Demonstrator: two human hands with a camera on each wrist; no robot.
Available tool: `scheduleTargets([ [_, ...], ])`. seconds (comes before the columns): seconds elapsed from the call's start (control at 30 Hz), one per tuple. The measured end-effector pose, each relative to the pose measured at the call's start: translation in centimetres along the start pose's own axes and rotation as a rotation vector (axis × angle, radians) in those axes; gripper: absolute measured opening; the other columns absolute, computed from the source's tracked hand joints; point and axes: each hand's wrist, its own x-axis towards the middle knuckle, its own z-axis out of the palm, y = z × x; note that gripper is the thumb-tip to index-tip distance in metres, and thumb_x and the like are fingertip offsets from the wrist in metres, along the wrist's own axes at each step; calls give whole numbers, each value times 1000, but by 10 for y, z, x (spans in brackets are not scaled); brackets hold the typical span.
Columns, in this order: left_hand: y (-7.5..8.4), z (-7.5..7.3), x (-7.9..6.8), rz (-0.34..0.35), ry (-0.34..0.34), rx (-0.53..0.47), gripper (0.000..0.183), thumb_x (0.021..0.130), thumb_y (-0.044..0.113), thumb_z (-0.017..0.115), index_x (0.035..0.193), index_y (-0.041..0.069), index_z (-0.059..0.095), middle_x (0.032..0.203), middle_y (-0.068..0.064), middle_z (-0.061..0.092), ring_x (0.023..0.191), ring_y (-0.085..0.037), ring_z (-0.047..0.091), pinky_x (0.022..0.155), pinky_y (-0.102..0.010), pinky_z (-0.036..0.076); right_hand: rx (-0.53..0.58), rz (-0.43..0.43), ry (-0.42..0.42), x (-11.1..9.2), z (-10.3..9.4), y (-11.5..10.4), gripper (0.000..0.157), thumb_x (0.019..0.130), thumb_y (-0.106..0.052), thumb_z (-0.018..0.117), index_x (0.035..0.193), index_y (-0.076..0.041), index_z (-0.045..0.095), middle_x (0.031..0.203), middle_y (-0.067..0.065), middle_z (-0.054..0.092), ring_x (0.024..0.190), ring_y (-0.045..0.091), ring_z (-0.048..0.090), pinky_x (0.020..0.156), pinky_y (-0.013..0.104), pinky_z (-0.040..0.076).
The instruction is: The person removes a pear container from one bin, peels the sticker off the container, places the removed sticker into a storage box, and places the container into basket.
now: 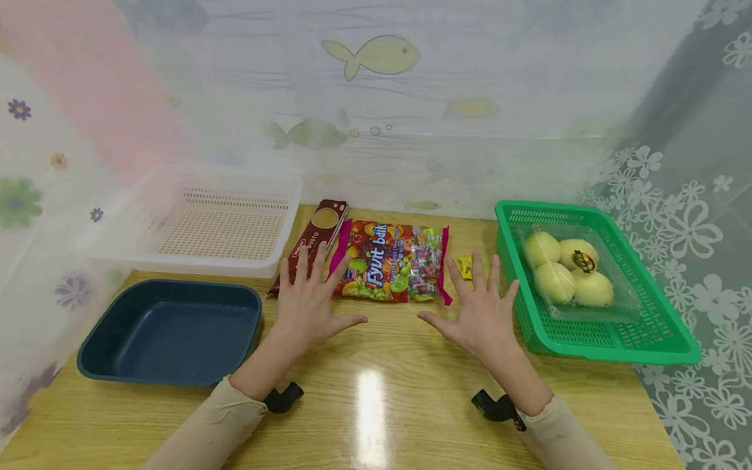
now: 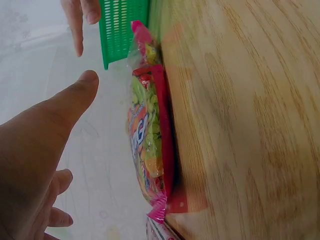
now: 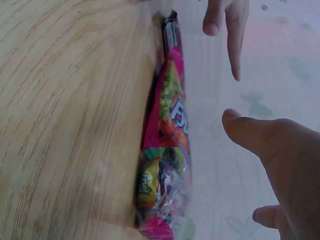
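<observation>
A bag of fruit candy (image 1: pixel 382 261) with pink ends lies flat on the wooden table. To its left is a dark red biscuit pack (image 1: pixel 314 238), lying at a slant. My left hand (image 1: pixel 308 300) hovers with fingers spread, overlapping the biscuit pack and the bag's left end in the head view. My right hand (image 1: pixel 482 313), also with spread fingers, is near the bag's right end, beside a small yellow packet (image 1: pixel 465 267). Both wrist views show the candy bag (image 2: pixel 147 130) resting on the table, apart from the fingers. Neither hand holds anything.
A dark blue tub (image 1: pixel 170 333) stands at the left, with a white slotted basket (image 1: pixel 223 225) behind it. On the right a green basket (image 1: pixel 617 346) holds a clear pack of pale round fruit (image 1: pixel 566 267). A printed curtain (image 1: pixel 376 130) hangs behind the table.
</observation>
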Motion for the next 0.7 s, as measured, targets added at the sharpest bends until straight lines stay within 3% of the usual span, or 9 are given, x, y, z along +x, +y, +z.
scheduleTargets([
  [0.27, 2, -1, 0, 7, 19, -16, 121, 79, 95, 56, 173, 30, 15, 175, -21, 19, 159, -51, 17, 125, -72, 16, 7, 2, 34, 3, -9, 5, 114, 84, -84, 64, 171, -22, 25, 176, 25, 9, 159, 56, 1, 113, 88, 8],
  [0.47, 8, -4, 0, 34, 73, -73, 117, 81, 90, 61, 172, 27, 22, 175, -20, 22, 158, -49, 23, 124, -69, 24, 44, -47, 58, 3, -20, 14, 100, 88, -72, 71, 164, -14, 42, 172, 27, 24, 156, 56, 22, 117, 83, 18],
  [0.7, 15, -7, 0, 77, 93, -171, 113, 83, 87, 64, 171, 28, 25, 170, -22, 32, 156, -49, 28, 122, -68, 29, 150, -149, 193, -1, -23, 26, 80, 88, -51, 82, 152, -9, 56, 158, 28, 47, 142, 52, 48, 110, 81, 33],
])
